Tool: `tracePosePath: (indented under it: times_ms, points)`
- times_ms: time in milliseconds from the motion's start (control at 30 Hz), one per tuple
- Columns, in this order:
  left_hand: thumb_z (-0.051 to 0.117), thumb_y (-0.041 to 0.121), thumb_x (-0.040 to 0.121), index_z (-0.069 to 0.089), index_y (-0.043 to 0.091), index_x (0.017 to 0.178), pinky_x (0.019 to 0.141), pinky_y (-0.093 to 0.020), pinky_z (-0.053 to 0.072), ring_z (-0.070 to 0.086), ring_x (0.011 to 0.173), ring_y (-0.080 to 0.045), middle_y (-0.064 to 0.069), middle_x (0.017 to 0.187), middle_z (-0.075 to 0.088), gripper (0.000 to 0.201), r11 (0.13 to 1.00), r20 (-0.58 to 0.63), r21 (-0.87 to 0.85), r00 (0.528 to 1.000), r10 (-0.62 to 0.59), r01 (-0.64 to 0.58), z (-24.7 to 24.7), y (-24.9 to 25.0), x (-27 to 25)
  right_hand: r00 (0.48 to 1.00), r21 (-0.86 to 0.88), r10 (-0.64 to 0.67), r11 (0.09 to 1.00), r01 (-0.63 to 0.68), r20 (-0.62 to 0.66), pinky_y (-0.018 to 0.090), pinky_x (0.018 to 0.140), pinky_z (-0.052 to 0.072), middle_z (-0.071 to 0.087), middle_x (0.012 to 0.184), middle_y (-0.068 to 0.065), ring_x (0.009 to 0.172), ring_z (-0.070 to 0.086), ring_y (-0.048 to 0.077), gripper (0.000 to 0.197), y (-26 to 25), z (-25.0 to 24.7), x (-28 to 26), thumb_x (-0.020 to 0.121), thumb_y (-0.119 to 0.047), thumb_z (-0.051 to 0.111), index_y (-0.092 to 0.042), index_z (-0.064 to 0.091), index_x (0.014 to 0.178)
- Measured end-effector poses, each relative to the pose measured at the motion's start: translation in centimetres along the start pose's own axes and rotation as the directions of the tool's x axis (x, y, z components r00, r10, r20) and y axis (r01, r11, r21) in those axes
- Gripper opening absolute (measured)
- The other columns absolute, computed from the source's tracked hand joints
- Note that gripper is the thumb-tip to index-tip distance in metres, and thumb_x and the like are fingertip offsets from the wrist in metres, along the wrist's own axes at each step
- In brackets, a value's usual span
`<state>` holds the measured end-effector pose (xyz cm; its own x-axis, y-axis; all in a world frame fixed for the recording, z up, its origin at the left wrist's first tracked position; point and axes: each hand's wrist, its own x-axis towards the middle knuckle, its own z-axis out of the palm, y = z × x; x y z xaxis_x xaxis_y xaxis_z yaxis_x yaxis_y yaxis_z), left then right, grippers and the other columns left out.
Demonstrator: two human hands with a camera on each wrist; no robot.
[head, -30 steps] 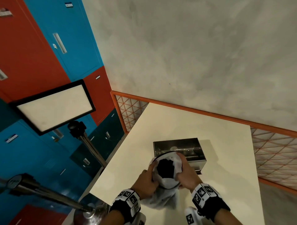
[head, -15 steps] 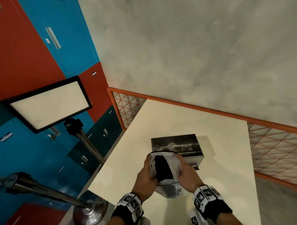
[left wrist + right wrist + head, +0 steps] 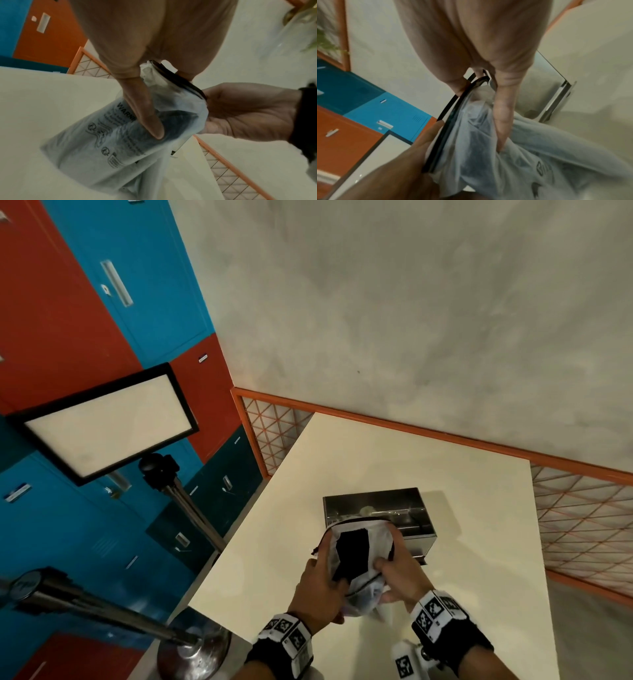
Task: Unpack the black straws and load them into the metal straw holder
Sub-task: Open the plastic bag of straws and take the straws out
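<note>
The black straws [image 3: 352, 553] are sitting bundled inside a translucent plastic bag [image 3: 359, 542], showing through its open mouth. The left hand [image 3: 318, 594] is gripping the bag's left side, and the right hand [image 3: 400, 573] is pinching its right edge, holding it above the cream table [image 3: 479, 542]. The metal straw holder [image 3: 407, 508] is standing on the table just behind the bag, well short of the orange railing [image 3: 445, 436].

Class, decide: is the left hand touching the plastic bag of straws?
Touching. The left wrist view shows the left hand with its thumb pressed into the plastic bag.
</note>
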<state>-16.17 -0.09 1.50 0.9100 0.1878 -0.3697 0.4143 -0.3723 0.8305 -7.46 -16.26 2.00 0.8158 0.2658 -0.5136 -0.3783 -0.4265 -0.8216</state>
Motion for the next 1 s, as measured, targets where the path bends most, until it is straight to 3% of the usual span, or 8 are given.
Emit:
tracePosePath:
  times_ms: [133,233,333,500,633,800,867,1000]
  points:
    - [0.068,0.011,0.078,0.019,0.068,0.142,0.059,-0.046,0.062,0.068,0.1,-0.034,0.007,0.133,0.051,0.099,0.985,0.001,-0.169,1.0,0.027,-0.026,0.3,0.6,0.3,0.998,0.147,0.005,0.989,-0.013,0.057,0.058,0.065,0.059,0.06,0.121,0.0,0.105,0.065,0.035,0.079,-0.4,0.3,-0.7,0.084,0.009,0.041,-0.055,0.038,0.13]
    - [0.083,0.019,0.068,0.018,0.058,0.15,0.098,-0.048,0.054,0.052,0.132,-0.022,0.01,0.142,0.051,0.112,0.978,-0.048,-0.186,0.995,0.091,-0.099,0.7,-0.2,1.1,0.999,0.181,-0.021,0.983,0.014,0.041,0.044,0.06,0.059,0.062,0.118,0.004,0.101,0.066,0.033,0.086,-0.1,0.2,-0.6,0.076,0.017,0.039,-0.048,0.041,0.133]
    - [0.088,0.019,0.069,0.01,0.048,0.157,0.113,-0.049,0.041,0.043,0.14,-0.017,0.009,0.149,0.046,0.121,0.981,-0.031,-0.16,0.994,0.108,-0.112,1.8,-3.1,2.5,0.997,0.139,-0.071,0.988,0.071,-0.005,0.029,0.061,0.056,0.061,0.12,0.0,0.109,0.061,0.025,0.086,0.7,0.0,-0.4,0.071,0.02,0.042,-0.04,0.045,0.133]
    - [0.065,-0.001,0.075,0.016,0.046,0.155,0.113,-0.04,0.042,0.044,0.132,-0.016,0.008,0.136,0.042,0.105,0.994,-0.112,-0.102,0.993,0.033,-0.044,1.4,-1.4,0.3,0.993,-0.028,-0.118,0.993,0.117,-0.028,0.048,0.091,0.057,0.063,0.119,-0.014,0.115,0.06,0.019,0.083,3.2,0.6,0.0,0.073,-0.001,0.057,-0.06,0.038,0.129]
    - [0.067,0.001,0.072,0.027,0.058,0.147,0.071,-0.045,0.063,0.053,0.113,-0.02,0.012,0.125,0.044,0.102,0.996,-0.115,-0.09,0.993,0.004,-0.014,1.1,-2.0,0.5,0.983,-0.186,-0.178,0.969,0.165,-0.052,0.041,0.089,0.055,0.061,0.119,-0.009,0.108,0.063,0.025,0.079,4.0,1.2,-0.6,0.08,-0.022,0.059,-0.063,0.021,0.137]
    - [0.072,0.002,0.073,0.027,0.046,0.152,0.117,-0.041,0.039,0.042,0.138,-0.004,0.019,0.146,0.045,0.101,0.984,-0.126,-0.101,0.983,0.133,-0.146,1.1,-3.1,1.3,0.966,-0.196,-0.252,0.952,0.236,-0.056,0.035,0.106,0.044,0.056,0.136,-0.008,0.126,0.053,0.017,0.076,3.8,1.0,-0.3,0.08,-0.011,0.057,-0.047,0.033,0.143]
    - [0.068,-0.003,0.079,0.026,0.043,0.152,0.117,-0.035,0.038,0.042,0.138,-0.002,0.021,0.148,0.044,0.096,0.981,-0.101,-0.127,0.986,0.132,-0.145,0.8,-2.4,1.0,0.976,-0.147,-0.21,0.969,0.2,-0.051,0.039,0.106,0.046,0.06,0.13,-0.012,0.123,0.056,0.015,0.077,3.6,0.8,0.0,0.076,-0.005,0.055,-0.049,0.04,0.137]
    - [0.057,-0.004,0.081,0.014,0.05,0.152,0.098,-0.03,0.053,0.057,0.123,-0.015,0.027,0.131,0.051,0.099,0.986,-0.073,-0.125,0.992,0.104,-0.113,0.2,-2.3,1.1,0.982,-0.082,-0.187,0.979,0.188,0.02,0.046,0.103,0.049,0.062,0.125,-0.014,0.119,0.058,0.012,0.069,3.8,0.2,1.1,0.077,-0.007,0.058,-0.057,0.047,0.124]
